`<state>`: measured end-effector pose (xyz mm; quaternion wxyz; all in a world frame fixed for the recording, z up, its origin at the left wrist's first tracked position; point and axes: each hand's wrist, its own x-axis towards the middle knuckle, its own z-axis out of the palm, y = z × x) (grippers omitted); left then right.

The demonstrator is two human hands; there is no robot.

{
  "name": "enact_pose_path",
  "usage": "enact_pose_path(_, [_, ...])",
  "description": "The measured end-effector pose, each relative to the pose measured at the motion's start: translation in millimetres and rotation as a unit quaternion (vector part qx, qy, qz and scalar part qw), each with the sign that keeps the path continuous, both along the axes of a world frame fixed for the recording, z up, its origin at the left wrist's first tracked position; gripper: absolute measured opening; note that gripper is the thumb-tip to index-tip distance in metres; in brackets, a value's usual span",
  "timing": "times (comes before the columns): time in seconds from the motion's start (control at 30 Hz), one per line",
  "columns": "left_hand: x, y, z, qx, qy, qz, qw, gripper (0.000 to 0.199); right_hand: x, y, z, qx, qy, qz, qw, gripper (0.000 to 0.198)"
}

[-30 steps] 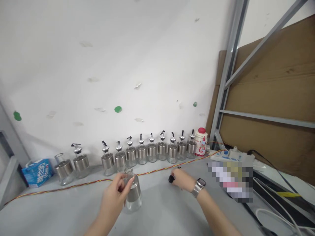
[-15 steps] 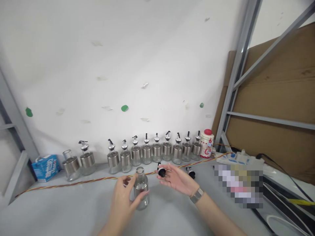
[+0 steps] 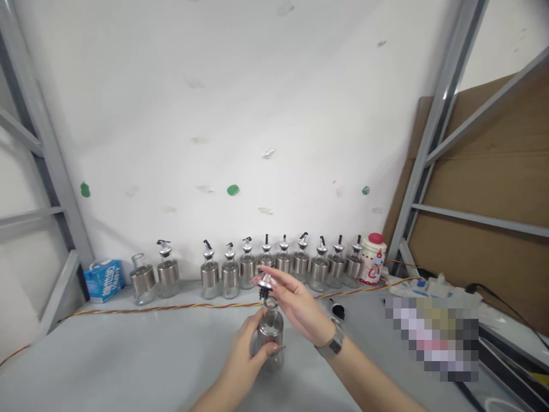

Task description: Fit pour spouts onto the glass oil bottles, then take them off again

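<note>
Altogether, twelve bottles (image 3: 271, 331) and twelve stoppers (image 3: 265, 284) show.

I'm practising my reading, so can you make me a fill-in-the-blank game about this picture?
1. The person's ____ hand holds a pourer top near the mouth of an open bottle.
2. The carton on the left is mostly ____.
3. The white container at the row's right end has a ____ lid.
4. The twisted wires are red and ____.

Missing words: right; blue; red; yellow.
</note>
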<state>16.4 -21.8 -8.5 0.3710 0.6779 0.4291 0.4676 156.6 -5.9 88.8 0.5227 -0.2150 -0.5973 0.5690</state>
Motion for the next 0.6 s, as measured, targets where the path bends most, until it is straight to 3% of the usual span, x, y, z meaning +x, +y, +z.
enact_pose_path(0.17, [-2.3, 0.7, 2.1, 0.006, 0.001, 0.002, 1.000, 0.050, 4.8, 1.8, -12.6, 0.056, -0.108, -0.087, 0.989, 0.027])
enact_pose_path(0.3, [-3.0, 1.4, 0.2, 0.008, 0.007, 0.005, 1.000, 0.052, 15.0, 2.3, -7.0, 0.115, -0.206, -0.145, 0.961, 0.027])
enact_pose_path(0.47, [-2.1, 2.6, -3.6, 0.002, 0.006, 0.008, 1.000, 0.053, 21.5, 1.9, 3.9, 0.186, -0.275, -0.138, 0.933, 0.020])
enact_pose_path(0.6, [-2.1, 2.2, -2.5, 0.014, 0.008, 0.012, 1.000, 0.052, 19.3, 2.4, 1.1, 0.205, -0.309, -0.151, 0.916, 0.019])
